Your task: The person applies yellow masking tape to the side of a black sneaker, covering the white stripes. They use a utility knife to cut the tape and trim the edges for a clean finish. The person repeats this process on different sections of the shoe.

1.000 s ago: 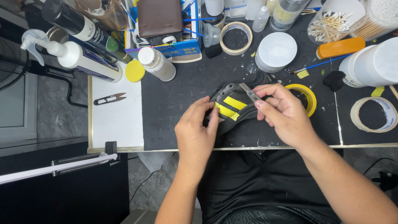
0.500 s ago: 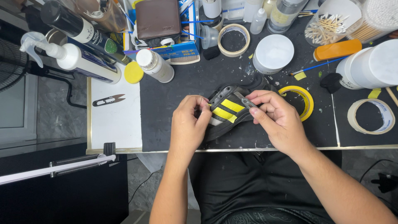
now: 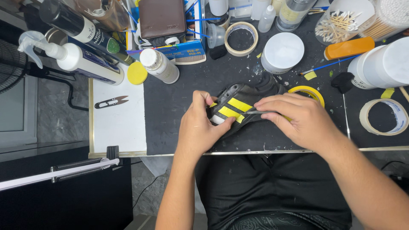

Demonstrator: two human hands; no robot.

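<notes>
Near the middle of the frame, on the dark mat [image 3: 179,102], lies a black shoe [image 3: 251,91] with yellow tape strips [image 3: 232,108]. Left hand [image 3: 200,127] clamps its near end, thumb pressed on the tape. Right hand [image 3: 300,119] pinches a thin metal tool [image 3: 255,112] against the strips. Just behind sits a yellow tape roll [image 3: 313,91].

Craft workbench: tape rolls [image 3: 241,38], glue bottles [image 3: 159,66]

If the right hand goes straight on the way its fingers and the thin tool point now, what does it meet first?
The right hand points left with the thin tool. First in that line are the yellow strips on the black shoe, then probably the left hand holding it; depth is unclear.
</notes>
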